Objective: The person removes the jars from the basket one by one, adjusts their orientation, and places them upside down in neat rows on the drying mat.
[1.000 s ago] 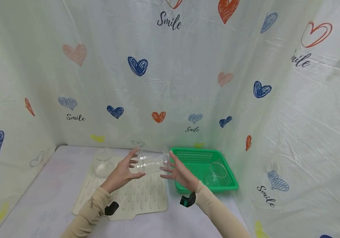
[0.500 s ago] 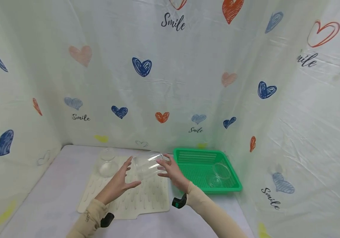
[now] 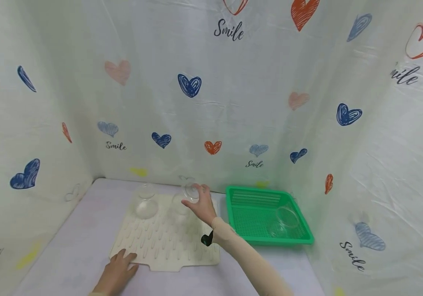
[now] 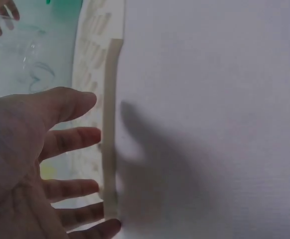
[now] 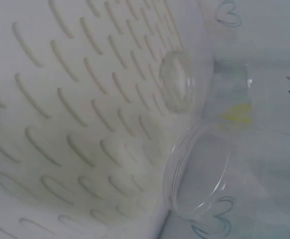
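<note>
My right hand [image 3: 203,205] grips a clear jar [image 3: 179,205] by its upper end, over the far part of a cream ridged mat [image 3: 167,242]. In the right wrist view, the jar's ringed rim [image 5: 172,174] faces the mat, and one fingertip shows at the right edge. A second clear jar [image 3: 146,207] stands on the mat, left of the held one. My left hand [image 3: 116,271] is at the mat's front left edge. The left wrist view shows its fingers spread and nearly straight, holding nothing, beside the mat's edge [image 4: 111,124].
A green slotted basket [image 3: 270,239] stands right of the mat, with a clear jar [image 3: 287,218] lying tilted in its right part. The table [image 3: 74,246] has a white cover. A curtain [image 3: 211,107] printed with hearts closes off the back and sides.
Both hands were at the jar, which lay sideways in the air. The right hand has turned it upright and moved it toward the mat's far part; the left has drawn back toward the front left.
</note>
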The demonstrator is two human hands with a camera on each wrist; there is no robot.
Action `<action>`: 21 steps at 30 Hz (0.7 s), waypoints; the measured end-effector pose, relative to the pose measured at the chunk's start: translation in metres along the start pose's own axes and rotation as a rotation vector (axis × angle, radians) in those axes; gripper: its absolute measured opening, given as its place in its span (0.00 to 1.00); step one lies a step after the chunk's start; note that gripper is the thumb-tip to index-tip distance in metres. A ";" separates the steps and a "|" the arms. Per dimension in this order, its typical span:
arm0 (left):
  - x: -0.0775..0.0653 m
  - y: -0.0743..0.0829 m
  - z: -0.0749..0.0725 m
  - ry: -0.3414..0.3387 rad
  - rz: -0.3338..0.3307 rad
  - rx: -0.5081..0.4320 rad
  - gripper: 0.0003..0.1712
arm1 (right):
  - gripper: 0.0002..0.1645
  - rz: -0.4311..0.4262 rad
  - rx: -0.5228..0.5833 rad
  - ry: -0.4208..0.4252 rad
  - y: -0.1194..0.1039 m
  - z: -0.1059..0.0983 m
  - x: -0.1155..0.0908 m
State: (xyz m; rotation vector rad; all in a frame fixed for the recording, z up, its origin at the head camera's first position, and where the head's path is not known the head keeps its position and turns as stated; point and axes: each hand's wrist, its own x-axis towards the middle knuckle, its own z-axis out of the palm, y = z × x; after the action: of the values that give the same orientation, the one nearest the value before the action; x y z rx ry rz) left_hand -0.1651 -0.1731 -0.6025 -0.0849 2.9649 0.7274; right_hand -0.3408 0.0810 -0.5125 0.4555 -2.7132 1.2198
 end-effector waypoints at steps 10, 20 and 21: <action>-0.002 -0.011 0.012 0.009 -0.020 0.026 0.22 | 0.44 -0.001 -0.092 -0.034 -0.003 0.046 0.014; -0.002 -0.011 0.010 0.039 -0.016 0.042 0.22 | 0.46 -0.021 -0.252 -0.123 0.002 0.066 0.016; -0.002 -0.012 0.010 0.044 -0.016 0.043 0.21 | 0.46 -0.029 -0.263 -0.134 0.001 0.068 0.016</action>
State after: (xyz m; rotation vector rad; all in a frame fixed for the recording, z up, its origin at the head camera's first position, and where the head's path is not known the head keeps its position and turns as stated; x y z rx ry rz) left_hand -0.1613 -0.1788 -0.6164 -0.1236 3.0159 0.6683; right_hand -0.3564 0.0279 -0.5545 0.5568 -2.9120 0.8350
